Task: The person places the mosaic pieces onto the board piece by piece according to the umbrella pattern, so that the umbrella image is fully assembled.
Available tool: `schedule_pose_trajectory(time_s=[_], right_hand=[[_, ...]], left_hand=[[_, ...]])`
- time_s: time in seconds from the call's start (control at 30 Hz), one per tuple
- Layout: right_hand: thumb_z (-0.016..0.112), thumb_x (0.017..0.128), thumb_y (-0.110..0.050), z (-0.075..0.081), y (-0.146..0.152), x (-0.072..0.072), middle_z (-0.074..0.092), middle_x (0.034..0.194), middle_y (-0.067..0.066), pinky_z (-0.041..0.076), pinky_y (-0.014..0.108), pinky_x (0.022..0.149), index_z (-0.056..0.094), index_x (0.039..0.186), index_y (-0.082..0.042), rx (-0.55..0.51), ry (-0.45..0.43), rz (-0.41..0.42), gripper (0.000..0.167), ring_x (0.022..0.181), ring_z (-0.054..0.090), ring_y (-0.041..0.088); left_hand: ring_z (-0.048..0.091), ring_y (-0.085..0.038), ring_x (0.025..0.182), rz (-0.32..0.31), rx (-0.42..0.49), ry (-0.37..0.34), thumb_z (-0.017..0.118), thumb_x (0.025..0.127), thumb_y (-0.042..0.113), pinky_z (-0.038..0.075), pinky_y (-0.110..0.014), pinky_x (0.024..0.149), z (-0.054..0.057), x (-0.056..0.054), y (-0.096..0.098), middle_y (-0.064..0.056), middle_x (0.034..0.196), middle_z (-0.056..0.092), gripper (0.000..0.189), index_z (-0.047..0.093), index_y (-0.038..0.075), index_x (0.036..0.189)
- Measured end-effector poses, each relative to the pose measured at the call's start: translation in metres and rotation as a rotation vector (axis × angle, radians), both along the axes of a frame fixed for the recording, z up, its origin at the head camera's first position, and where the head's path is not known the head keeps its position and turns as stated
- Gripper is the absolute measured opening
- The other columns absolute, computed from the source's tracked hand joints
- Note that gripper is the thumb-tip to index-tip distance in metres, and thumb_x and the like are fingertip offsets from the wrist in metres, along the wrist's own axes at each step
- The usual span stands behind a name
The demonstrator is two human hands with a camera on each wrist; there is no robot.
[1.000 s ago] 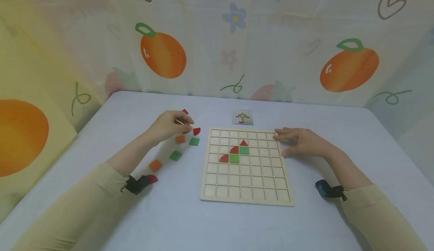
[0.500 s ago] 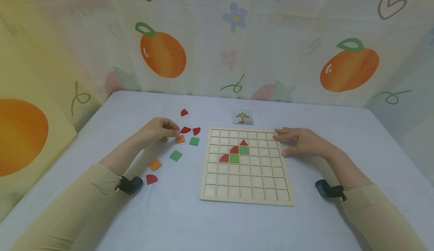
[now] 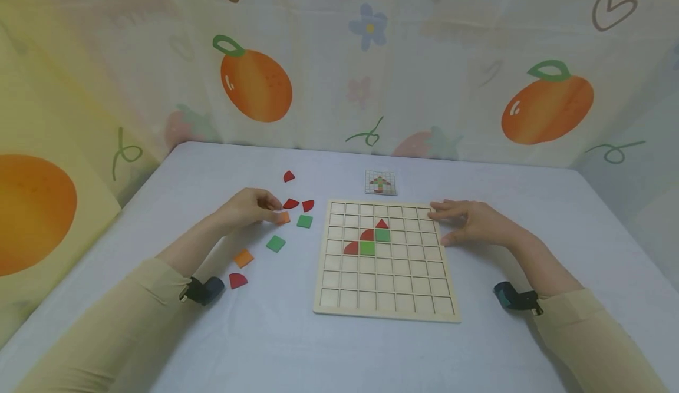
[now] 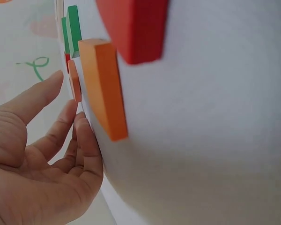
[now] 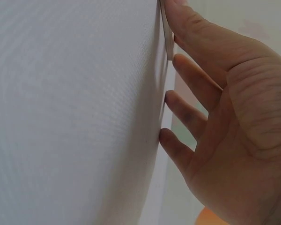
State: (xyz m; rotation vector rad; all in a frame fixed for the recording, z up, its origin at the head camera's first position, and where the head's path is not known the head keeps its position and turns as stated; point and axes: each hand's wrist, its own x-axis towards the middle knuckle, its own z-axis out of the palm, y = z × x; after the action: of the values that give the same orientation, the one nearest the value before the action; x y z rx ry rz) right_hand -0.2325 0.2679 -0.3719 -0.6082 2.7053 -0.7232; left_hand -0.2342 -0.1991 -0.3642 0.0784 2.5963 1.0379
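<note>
My left hand (image 3: 248,207) is at the far orange square tile (image 3: 284,217), covering part of it. In the left wrist view, thumb and forefinger stand apart beside that tile (image 4: 75,80), not pinching it; the other fingers rest near the tabletop. Relaxed, my right hand (image 3: 477,223) touches the right edge of the wooden grid board (image 3: 387,315) with thumb and fingertips. On the board lie a red triangle (image 3: 382,224), a dark green square (image 3: 382,235), a light green square (image 3: 367,248) and two red quarter-circles, one of them the lower-left quarter-circle (image 3: 351,248).
Loose tiles left of the board include green squares (image 3: 276,244), a nearer orange square (image 3: 244,258) and several red quarter-circles (image 3: 238,280). Behind the board lies a small pattern card (image 3: 380,182). A printed curtain (image 3: 424,75) hangs behind the white table (image 3: 265,346).
My left hand moved back and left from the red quarter-circles to the far orange square, and a red piece it had been at now lies on the table. My right hand stays put.
</note>
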Motion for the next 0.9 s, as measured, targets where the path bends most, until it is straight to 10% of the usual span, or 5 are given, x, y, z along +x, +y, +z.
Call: schedule_pose_trajectory(time_s=[0.9], right_hand=[[0.077,0.062,-0.050,0.0012,-0.0002,0.0014,0.043,0.141,-0.001,0.021,0.056,0.106,0.059,0.124,-0.022,-0.002,0.019,0.016,0.070,0.136,0.027,0.030]], left_hand=[[0.048,-0.023,0.090,-0.045,-0.047,0.088,0.073,0.078,0.024,0.043,-0.030,0.074,-0.0015,0.0026,-0.0011,-0.007,0.091,0.055,0.025,0.061,0.012,0.096]])
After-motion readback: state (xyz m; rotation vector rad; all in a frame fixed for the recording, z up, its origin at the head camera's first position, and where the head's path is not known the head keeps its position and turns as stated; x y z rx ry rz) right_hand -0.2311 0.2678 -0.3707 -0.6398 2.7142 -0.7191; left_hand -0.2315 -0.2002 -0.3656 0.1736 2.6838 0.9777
